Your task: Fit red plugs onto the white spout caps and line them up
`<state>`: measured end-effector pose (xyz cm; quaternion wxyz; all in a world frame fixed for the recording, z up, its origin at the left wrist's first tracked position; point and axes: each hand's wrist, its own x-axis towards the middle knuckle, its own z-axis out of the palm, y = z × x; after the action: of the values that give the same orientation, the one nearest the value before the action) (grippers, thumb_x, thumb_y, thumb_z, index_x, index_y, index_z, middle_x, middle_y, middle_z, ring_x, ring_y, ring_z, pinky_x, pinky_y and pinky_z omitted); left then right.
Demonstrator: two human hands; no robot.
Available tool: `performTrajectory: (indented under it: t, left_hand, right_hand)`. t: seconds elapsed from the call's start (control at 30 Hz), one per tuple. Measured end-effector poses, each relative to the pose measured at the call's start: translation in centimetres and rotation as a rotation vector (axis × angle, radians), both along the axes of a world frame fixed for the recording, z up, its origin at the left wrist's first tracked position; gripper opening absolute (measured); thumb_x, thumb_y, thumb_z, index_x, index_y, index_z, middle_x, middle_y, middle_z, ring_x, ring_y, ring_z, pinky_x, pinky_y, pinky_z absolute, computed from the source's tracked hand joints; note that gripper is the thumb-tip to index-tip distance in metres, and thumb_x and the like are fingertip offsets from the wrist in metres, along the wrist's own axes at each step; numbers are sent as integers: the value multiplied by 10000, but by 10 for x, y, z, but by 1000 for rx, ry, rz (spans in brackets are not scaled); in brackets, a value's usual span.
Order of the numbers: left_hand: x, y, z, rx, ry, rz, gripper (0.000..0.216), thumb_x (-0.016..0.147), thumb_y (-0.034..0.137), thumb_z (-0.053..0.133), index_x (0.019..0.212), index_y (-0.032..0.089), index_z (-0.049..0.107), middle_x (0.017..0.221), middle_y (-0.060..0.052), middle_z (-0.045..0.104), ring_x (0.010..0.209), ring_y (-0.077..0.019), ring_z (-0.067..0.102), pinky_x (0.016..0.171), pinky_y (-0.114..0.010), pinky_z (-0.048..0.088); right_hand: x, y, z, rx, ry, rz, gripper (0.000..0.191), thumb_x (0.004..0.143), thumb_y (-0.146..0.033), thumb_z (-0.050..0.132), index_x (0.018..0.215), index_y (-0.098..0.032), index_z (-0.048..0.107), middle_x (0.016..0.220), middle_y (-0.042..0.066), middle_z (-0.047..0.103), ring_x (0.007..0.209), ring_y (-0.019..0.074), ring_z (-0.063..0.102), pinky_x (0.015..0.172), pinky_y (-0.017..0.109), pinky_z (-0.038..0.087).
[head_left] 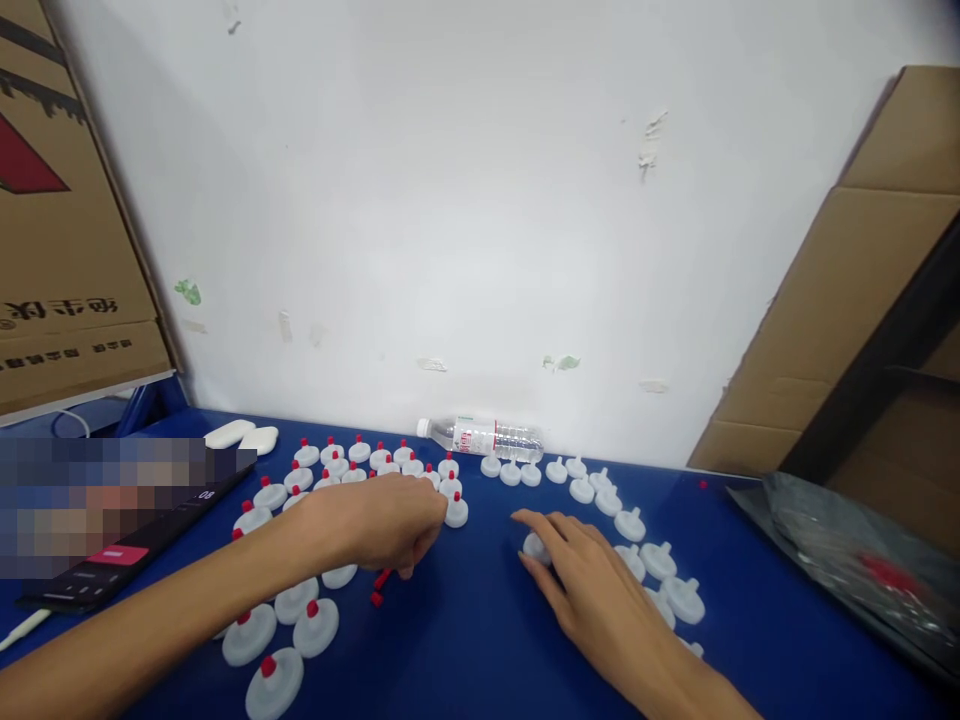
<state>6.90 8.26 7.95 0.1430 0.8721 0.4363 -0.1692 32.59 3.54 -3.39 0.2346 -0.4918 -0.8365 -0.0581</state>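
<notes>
My left hand [401,515] is closed with its fingers curled downward over the blue table, beside a few small red caps [377,599]. Whatever its fingertips hold is hidden. My right hand [581,560] has its thumb and forefinger around a white plastic disc [535,547] on the table. To the left stand several white discs with red-capped nozzles [316,628], partly covered by my left forearm. On the right, several similar discs with bare nozzles [630,524] lie in a curved band, some of them behind my right hand.
A clear water bottle [480,437] lies against the white wall. At the left are a phone-like screen device [82,590] and a white case [259,440]. Cardboard boxes [67,230] flank the table. A plastic bag holding red pieces [847,560] lies at the right.
</notes>
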Motion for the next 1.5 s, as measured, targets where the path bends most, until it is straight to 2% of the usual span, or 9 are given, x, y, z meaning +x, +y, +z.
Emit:
performTrajectory:
  t: [0.13, 0.27, 0.5, 0.77, 1.0, 1.13, 1.2, 1.3, 1.5]
  left_hand:
    - [0, 4, -3, -17, -5, -1, 148, 734, 50, 834, 737, 195, 803, 719, -18, 779, 702, -190, 715, 536, -239, 408]
    - [-3, 9, -3, -3, -37, -6, 99, 780, 124, 839, 740, 203, 796, 699, -6, 764, 675, -180, 696, 547, -243, 413]
    - [-9, 8, 5, -67, -4, -6, 213, 690, 29, 792, 770, 225, 814, 747, 1, 791, 652, -185, 704, 516, -234, 413]
    - [-5, 9, -2, -69, 29, -17, 240, 656, -20, 711, 697, 204, 784, 668, -1, 760, 628, -192, 704, 513, -238, 430]
    - [4, -2, 2, 92, -122, -140, 223, 828, 106, 654, 949, 258, 765, 955, -4, 794, 849, -208, 722, 659, -276, 463]
    - [16, -11, 1, 222, -307, -231, 168, 893, 132, 652, 967, 258, 734, 857, 21, 772, 774, -178, 712, 706, -273, 471]
    - [20, -13, -2, 248, -368, -279, 139, 924, 133, 671, 971, 249, 732, 905, 10, 779, 840, -185, 728, 765, -275, 483]
    - [22, -14, -7, 266, -395, -321, 110, 977, 158, 677, 1028, 240, 730, 1002, -14, 775, 933, -198, 732, 784, -273, 479]
    - [26, -10, -14, 312, -391, -306, 107, 961, 157, 719, 989, 252, 759, 946, 23, 773, 888, -180, 732, 746, -262, 450]
  right_hand:
    - [-5, -6, 3, 20, 34, 15, 429, 1015, -287, 655, 1430, -278, 547, 1207, 87, 699, 991, 303, 736, 816, 466, 641]
    - [-8, -10, 8, 24, 19, 66, 390, 1018, -237, 638, 1397, -270, 552, 1186, 82, 696, 1001, 302, 724, 852, 486, 625]
    - [-9, -10, 10, -53, 22, 86, 356, 1029, -193, 601, 1374, -269, 556, 1181, 78, 683, 1040, 303, 704, 946, 567, 571]
    - [-10, -10, 11, -92, 32, 88, 351, 1027, -184, 608, 1359, -287, 555, 1187, 68, 679, 1046, 296, 691, 949, 566, 557]
    - [-11, -13, 10, -86, 117, 156, 599, 954, -99, 671, 1457, -312, 424, 1148, 32, 724, 1015, 259, 716, 902, 445, 594]
    - [-13, -14, 11, -54, 187, 177, 542, 955, -106, 620, 1428, -284, 424, 1223, 67, 730, 1133, 277, 703, 949, 457, 586]
    - [-14, -14, 11, -42, 203, 182, 511, 965, -124, 605, 1419, -275, 424, 1211, 73, 737, 1129, 284, 709, 958, 474, 581]
    - [-14, -14, 11, -22, 217, 210, 553, 973, -142, 616, 1458, -272, 385, 1225, 77, 730, 1116, 284, 713, 934, 459, 592]
    - [-13, -12, 11, 8, 206, 231, 549, 997, -142, 615, 1470, -266, 365, 1270, 92, 690, 1103, 278, 695, 926, 458, 604]
